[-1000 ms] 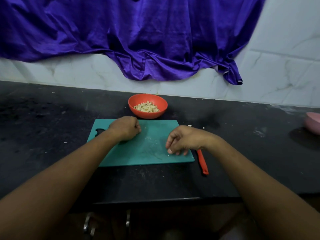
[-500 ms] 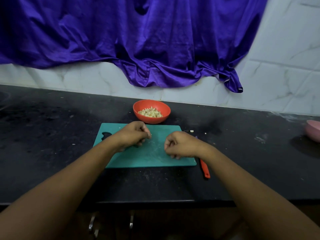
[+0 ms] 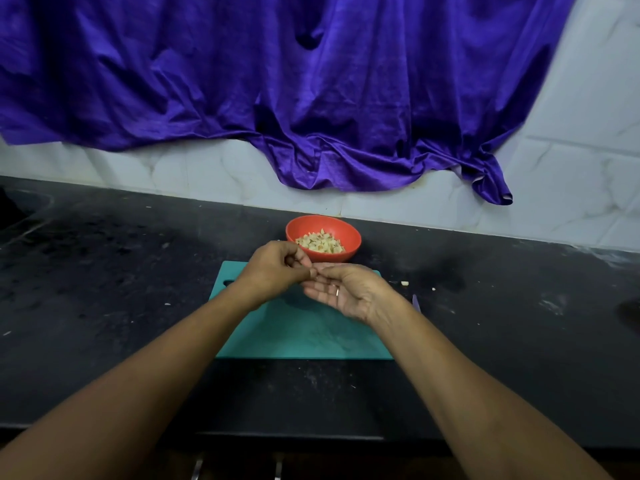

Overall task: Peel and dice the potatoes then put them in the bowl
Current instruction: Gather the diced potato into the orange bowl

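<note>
Task progress: I am judging the job as nearly finished. The bowl (image 3: 322, 222) is holding a heap of diced potato (image 3: 320, 243), and no whole or unpeeled potato is showing anywhere in view.

Work left: I am finding nothing to cut on the cutting board (image 3: 304, 336), only a pale film on its surface. A few small scraps (image 3: 404, 283) are lying on the counter (image 3: 121, 271) just right of the board. Clearing whatever is clinging to my fingers looks like the step in hand.

Potato location: The dice are sitting inside the bowl, which is standing on the counter just beyond the far edge of the board, slightly right of its centre.

Left hand pose: I am holding the left hand (image 3: 275, 268) above the far part of the board, back upward and fingers curled inward. Its thumb and forefinger tips are meeting the fingertips of the right hand (image 3: 346, 294).

Left hand grip: The fingers are clenched. I cannot tell whether a scrap is pinched between them.

Right hand pose: I am holding it palm up above the board, fingers reaching left toward the other hand, with a ring (image 3: 336, 292) showing.

Right hand grip: Released, with fingers relaxed and the palm carrying nothing visible.

Knife: Only a sliver of the knife (image 3: 416, 303) is showing, on the counter beside my right wrist at the right edge of the board. Neither hand is touching it.
</note>
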Available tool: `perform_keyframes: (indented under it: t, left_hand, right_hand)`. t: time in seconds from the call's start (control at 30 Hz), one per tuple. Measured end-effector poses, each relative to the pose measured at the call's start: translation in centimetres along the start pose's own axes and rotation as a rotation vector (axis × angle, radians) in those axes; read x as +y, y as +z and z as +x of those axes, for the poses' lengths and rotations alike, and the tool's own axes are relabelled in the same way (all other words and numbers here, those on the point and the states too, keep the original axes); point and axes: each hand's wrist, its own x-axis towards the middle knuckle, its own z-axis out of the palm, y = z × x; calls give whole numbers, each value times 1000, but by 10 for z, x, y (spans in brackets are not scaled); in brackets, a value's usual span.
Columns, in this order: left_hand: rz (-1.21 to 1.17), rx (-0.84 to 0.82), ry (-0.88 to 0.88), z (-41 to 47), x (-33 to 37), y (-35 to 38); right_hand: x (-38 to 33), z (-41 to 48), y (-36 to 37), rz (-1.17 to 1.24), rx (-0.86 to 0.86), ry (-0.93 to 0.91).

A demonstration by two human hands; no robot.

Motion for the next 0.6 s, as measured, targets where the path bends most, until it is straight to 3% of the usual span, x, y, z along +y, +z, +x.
perform_keyframes:
  t: [0.3, 0.6]
  left_hand:
    - [-152, 30, -48, 21, -20, -2]
    - [37, -18, -107, 31, -45, 10]
  right_hand:
    - [-50, 36, -1, -121, 88, -165]
    - [-89, 79, -3, -904, 446, -761]
